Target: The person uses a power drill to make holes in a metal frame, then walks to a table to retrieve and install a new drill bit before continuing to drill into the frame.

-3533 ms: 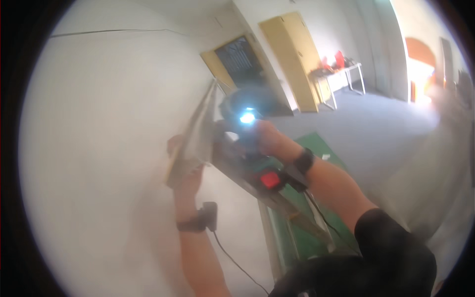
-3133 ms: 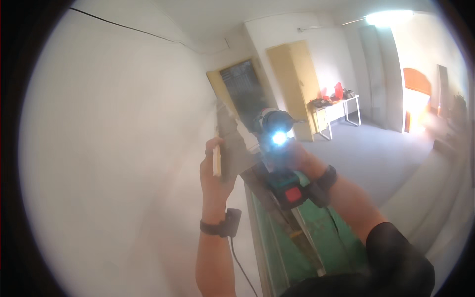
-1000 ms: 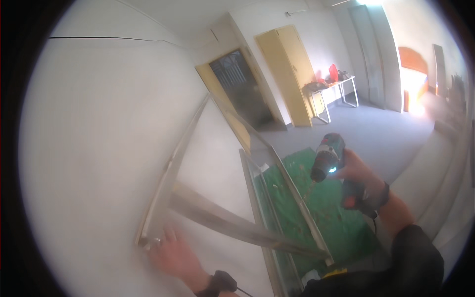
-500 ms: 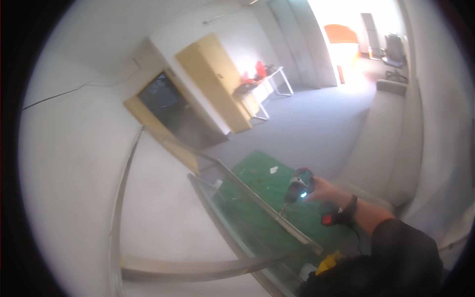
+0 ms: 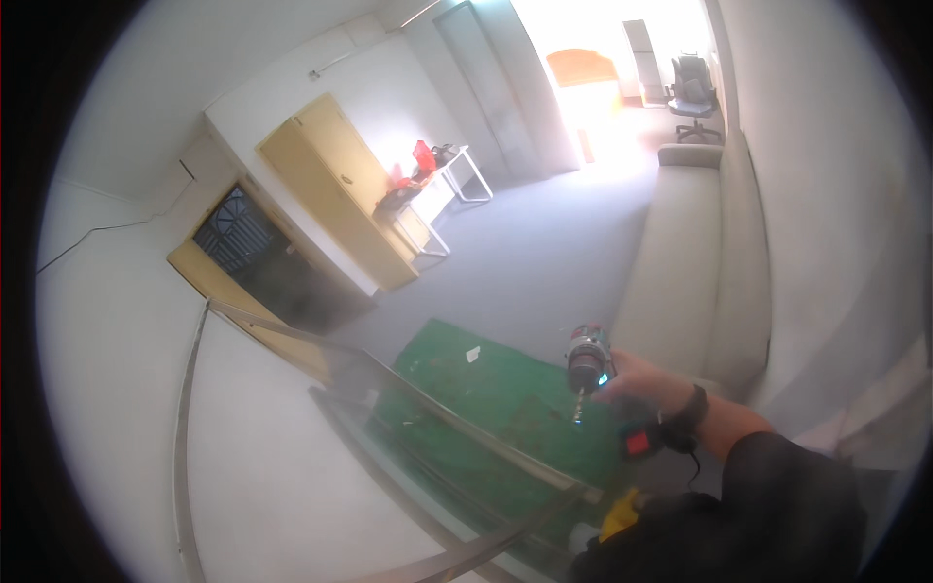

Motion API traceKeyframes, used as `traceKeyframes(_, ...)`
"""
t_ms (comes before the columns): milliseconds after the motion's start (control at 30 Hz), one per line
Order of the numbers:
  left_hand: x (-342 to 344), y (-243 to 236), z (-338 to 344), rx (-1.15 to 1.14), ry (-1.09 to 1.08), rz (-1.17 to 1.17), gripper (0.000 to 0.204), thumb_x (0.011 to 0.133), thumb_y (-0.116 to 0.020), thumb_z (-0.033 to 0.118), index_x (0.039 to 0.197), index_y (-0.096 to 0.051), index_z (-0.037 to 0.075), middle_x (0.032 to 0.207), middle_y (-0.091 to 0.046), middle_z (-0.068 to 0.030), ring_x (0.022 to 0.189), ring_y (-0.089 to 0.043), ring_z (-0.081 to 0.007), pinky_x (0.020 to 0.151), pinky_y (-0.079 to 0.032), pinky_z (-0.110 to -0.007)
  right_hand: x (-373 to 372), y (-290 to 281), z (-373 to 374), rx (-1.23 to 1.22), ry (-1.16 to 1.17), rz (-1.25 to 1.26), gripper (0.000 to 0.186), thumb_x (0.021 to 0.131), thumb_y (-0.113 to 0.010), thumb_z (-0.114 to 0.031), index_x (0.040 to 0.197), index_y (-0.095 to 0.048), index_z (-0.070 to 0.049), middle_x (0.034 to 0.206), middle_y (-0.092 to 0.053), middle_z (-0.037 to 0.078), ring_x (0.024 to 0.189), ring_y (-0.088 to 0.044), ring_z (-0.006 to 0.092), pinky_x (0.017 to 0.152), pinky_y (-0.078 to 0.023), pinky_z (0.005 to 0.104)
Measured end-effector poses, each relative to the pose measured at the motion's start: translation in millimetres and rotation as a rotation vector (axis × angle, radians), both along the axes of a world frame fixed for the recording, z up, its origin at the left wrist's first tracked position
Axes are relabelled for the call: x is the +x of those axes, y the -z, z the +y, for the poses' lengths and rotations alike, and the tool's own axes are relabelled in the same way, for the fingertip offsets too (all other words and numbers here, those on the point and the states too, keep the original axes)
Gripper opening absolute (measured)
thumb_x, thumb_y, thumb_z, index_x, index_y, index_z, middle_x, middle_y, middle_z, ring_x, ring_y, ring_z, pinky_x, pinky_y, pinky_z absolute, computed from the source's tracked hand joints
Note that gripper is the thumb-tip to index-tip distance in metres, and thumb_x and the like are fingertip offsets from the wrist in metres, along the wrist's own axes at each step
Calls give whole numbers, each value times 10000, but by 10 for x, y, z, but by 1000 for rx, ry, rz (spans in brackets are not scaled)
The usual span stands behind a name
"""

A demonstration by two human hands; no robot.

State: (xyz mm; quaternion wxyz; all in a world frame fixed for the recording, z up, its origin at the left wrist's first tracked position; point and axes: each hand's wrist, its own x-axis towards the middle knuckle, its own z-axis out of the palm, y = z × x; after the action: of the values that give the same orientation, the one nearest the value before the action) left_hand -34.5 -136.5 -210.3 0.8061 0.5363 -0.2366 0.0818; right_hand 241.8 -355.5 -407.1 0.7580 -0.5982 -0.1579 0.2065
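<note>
Green rectangular sheet [image 5: 486, 398] is apparently shielding smooth grey flooring [image 5: 525, 248]; above it, right hand [image 5: 649, 381] is gripping a dark, red-accented power drill [image 5: 588, 358] bit-down; left hand off-view, state untellable.

Right grip [image 5: 643, 381] holds a lit drill [image 5: 588, 356] above green sheeting [image 5: 505, 389]

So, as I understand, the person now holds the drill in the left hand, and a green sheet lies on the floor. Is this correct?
Not quite: the hand is wrong. The head view shows the drill in the right hand, while the left hand is out of view. The green sheet does lie on the floor.
</note>
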Motion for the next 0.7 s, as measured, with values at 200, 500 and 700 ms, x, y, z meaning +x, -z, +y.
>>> traceKeyframes(200,29,300,265,-121,-420,462,409,1022,-524,376,1295,-480,74,1119,-619,-129,960,-631,-256,737,-532,-365,-198,-167,-436,305,-390,102,647,685,-869,-146,1245,-572,-16,1022,-644,93,680,-619,94,607,-496,248)
traceKeyframes(500,974,1309,371,-20,-317,761,297,1030,-537,382,1131,-592,108,1017,-688,-47,788,-667,-140,632,-484,-251,-70,-792,160,461,-840,-284,876,718,-894,-214,1420,-416,2,1423,-492,167,1075,-632,196,933,-511,299)
traceKeyframes(700,921,1691,-71,73,-213,891,324,1015,-538,361,1132,-623,71,990,-668,-24,777,-614,-96,630,-462,-231,-202,-405,345,364,-1105,75,704,698,-924,-242,1247,-564,13,1168,-642,89,1067,-620,158,950,-515,310)
